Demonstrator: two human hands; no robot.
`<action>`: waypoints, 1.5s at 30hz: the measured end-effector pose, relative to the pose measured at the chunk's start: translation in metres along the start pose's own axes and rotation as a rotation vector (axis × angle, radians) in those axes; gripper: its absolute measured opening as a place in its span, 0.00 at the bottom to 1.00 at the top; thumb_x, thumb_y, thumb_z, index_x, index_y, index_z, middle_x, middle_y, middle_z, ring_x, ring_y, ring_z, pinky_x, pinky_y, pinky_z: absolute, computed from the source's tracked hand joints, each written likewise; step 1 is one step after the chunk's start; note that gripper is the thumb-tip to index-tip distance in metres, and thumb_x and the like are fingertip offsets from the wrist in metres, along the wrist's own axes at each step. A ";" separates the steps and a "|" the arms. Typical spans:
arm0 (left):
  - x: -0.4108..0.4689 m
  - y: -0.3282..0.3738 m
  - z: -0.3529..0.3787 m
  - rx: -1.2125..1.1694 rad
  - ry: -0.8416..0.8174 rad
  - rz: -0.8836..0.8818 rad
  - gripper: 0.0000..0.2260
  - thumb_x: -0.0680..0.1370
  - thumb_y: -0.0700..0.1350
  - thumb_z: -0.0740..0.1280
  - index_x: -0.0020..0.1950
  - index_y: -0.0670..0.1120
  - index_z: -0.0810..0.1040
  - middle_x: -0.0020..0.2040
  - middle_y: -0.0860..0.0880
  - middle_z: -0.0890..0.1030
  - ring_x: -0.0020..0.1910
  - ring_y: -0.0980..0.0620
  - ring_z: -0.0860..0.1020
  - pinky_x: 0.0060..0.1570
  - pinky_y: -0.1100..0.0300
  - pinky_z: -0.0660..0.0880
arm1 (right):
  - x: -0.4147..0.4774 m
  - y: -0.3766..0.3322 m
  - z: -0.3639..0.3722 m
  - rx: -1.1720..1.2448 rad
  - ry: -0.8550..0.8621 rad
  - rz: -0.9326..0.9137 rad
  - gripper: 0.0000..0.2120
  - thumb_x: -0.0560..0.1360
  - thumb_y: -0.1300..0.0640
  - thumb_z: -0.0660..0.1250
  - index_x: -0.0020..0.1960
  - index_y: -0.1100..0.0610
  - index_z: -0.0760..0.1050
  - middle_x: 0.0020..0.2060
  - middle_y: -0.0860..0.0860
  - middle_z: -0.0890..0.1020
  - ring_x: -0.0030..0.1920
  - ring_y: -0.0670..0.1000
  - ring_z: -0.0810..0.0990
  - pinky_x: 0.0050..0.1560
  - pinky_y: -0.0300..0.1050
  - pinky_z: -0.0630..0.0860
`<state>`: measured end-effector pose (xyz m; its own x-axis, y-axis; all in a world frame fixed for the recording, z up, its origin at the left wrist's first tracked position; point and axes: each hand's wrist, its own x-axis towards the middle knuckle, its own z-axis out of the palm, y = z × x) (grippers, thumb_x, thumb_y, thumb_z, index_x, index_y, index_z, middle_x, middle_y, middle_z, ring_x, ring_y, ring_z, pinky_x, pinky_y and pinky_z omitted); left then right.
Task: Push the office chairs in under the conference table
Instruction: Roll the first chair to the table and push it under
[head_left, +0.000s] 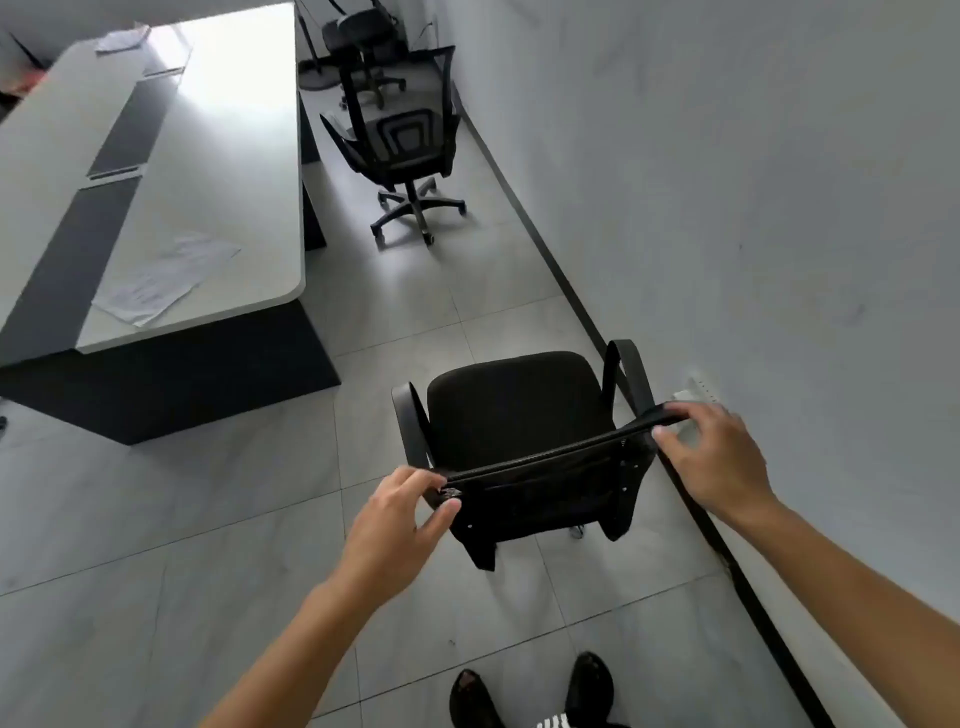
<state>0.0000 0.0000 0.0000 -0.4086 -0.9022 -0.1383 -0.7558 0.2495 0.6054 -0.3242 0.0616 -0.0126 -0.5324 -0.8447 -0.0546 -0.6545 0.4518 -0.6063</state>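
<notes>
Grey tiled floor (218, 545), pale wall (753, 182) down the right side of the frame with a black skirting strip (571, 291) along its foot. Long white table (218, 208) with a dark base filling the upper left, a few loose papers (166, 278) lying near its rounded near corner.

Black chair (511, 410) at lower centre, well out from the table and close to the wall: padded seat, curved armrests either side, seen from behind and above. Seat facing up-frame, not toward the table.

Left hand (402, 512) pinching the left end of the backrest's top edge, fingers on top and thumb underneath. Right hand (714, 462) curled over the right end of that same edge, fingertips on top, thumb tucked below.

Mesh chair (402, 145) on a five-star wheeled base at upper centre, beside the table's long side but not tucked in. Third chair (363, 47) further back at the top edge, partly hidden. White socket (698, 389) on the wall just behind the right hand. Pair of dark shoes (589, 686) at the bottom.
</notes>
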 end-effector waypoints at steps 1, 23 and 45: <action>0.010 0.002 0.005 0.015 0.000 0.007 0.15 0.76 0.54 0.63 0.59 0.49 0.75 0.56 0.54 0.75 0.53 0.56 0.73 0.54 0.60 0.73 | 0.013 0.002 0.002 -0.060 0.036 -0.027 0.17 0.75 0.51 0.65 0.62 0.56 0.75 0.60 0.55 0.78 0.62 0.57 0.72 0.58 0.53 0.71; 0.110 -0.044 0.114 0.388 -0.126 -0.212 0.33 0.72 0.68 0.38 0.65 0.53 0.68 0.61 0.52 0.74 0.64 0.49 0.69 0.70 0.45 0.58 | 0.186 0.034 0.052 -0.233 -0.255 0.493 0.07 0.74 0.60 0.63 0.41 0.63 0.71 0.41 0.59 0.76 0.46 0.62 0.78 0.40 0.49 0.75; 0.340 -0.038 0.088 0.446 -0.215 0.013 0.32 0.70 0.71 0.35 0.48 0.52 0.70 0.43 0.56 0.73 0.41 0.55 0.69 0.40 0.62 0.65 | 0.470 -0.015 0.084 -0.273 -0.258 0.394 0.07 0.74 0.60 0.64 0.46 0.59 0.80 0.39 0.56 0.81 0.34 0.55 0.75 0.35 0.44 0.73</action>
<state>-0.1555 -0.2855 -0.1388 -0.4804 -0.8167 -0.3197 -0.8760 0.4290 0.2202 -0.5194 -0.3660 -0.0954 -0.6386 -0.6242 -0.4500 -0.5663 0.7772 -0.2744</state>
